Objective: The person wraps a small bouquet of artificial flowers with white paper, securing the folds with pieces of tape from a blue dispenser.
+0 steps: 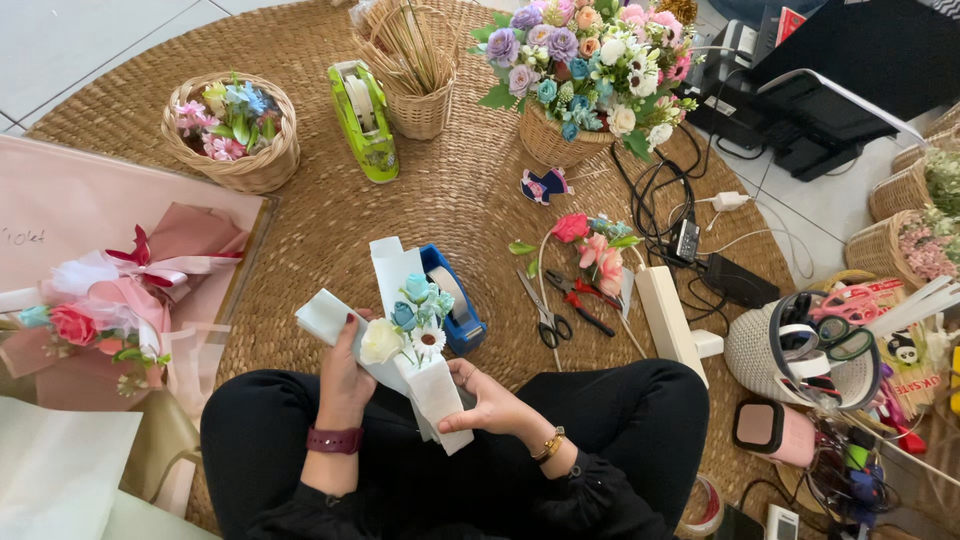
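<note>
One small bouquet (412, 325) in white wrapping paper sits near centre, above the person's crossed legs on the round woven mat (300, 200). Left hand (345, 375) is raised, fingers curled around the wrap's left side; right hand (480, 400) pinches the lower stem end from the right. Just behind stands one blue tape dispenser (455, 300), one green dispenser (365, 120) farther off. Three flower baskets line the far side. Two scissors (560, 305) lie right.

round woven mat (440, 190), flower baskets (235, 135), green tape dispenser (365, 120), scissors (545, 315)
</note>
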